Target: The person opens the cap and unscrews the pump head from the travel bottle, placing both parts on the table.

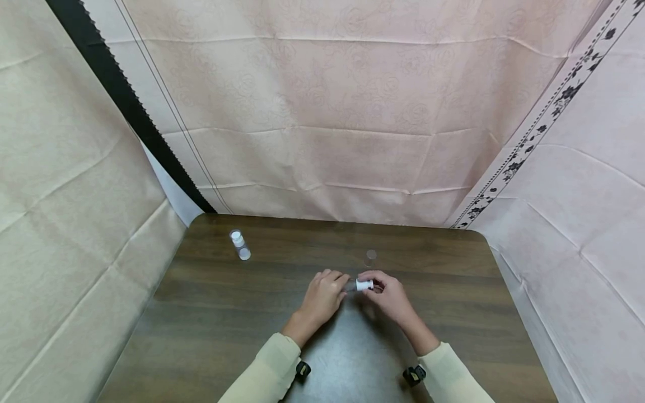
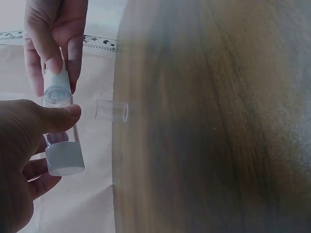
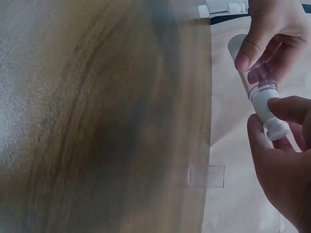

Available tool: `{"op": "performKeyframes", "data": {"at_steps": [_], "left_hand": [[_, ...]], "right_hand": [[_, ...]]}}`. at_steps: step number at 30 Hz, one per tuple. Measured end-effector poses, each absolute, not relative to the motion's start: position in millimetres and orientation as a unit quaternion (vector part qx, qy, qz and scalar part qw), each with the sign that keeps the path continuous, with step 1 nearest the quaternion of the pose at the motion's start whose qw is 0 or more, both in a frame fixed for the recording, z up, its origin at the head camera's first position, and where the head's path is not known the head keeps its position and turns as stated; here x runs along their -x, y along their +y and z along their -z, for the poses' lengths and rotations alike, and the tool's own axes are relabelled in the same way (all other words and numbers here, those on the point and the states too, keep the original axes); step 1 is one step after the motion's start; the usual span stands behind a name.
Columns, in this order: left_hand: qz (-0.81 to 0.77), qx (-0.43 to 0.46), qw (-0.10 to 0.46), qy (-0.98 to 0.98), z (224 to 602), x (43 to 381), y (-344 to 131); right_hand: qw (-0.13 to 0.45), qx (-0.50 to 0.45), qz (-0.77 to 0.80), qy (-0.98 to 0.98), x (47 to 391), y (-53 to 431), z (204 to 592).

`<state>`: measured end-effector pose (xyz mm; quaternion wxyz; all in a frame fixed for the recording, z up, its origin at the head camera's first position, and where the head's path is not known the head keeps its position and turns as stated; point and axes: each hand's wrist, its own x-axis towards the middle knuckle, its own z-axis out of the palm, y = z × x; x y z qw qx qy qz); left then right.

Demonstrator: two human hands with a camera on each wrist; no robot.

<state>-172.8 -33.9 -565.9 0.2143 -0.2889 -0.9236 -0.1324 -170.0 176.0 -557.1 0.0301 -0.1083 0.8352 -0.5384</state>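
Observation:
Above the table, both hands hold one small clear bottle (image 2: 65, 159) with a white base and a white pump top (image 3: 265, 108). My left hand (image 1: 322, 296) grips its transparent body between thumb and fingers. From the other end, my right hand (image 1: 390, 296) pinches the white top, thumb on one side and fingers on the other. In the head view the bottle lies roughly level between the hands. The top sits right at the bottle's neck. A clear cylindrical cap (image 1: 371, 256) stands on the table just beyond the right hand, apart from the bottle.
A second clear bottle with white ends (image 1: 240, 244) is at the table's far left. The brown wooden table (image 1: 216, 324) has rounded far corners. Pale patterned cloth (image 1: 322, 140) hangs behind it and at both sides. Each wrist wears a small black device (image 1: 414, 375).

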Motion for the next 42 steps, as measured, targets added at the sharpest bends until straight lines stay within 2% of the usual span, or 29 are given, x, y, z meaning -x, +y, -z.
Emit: {"op": "performKeyframes", "data": {"at_steps": [9, 24, 42], "left_hand": [[0.139, 0.274, 0.189, -0.933, 565.3, 172.6, -34.8], [0.122, 0.282, 0.229, -0.924, 561.5, 173.7, -33.4], [0.135, 0.280, 0.206, -0.928, 563.8, 172.3, -31.5]], "right_hand": [[0.020, 0.120, 0.566, 0.816, 167.1, 176.3, 561.6], [0.067, 0.013, 0.583, 0.810, 172.9, 173.1, 563.6], [0.019, 0.064, 0.606, 0.792, 172.8, 176.6, 563.6]]}}
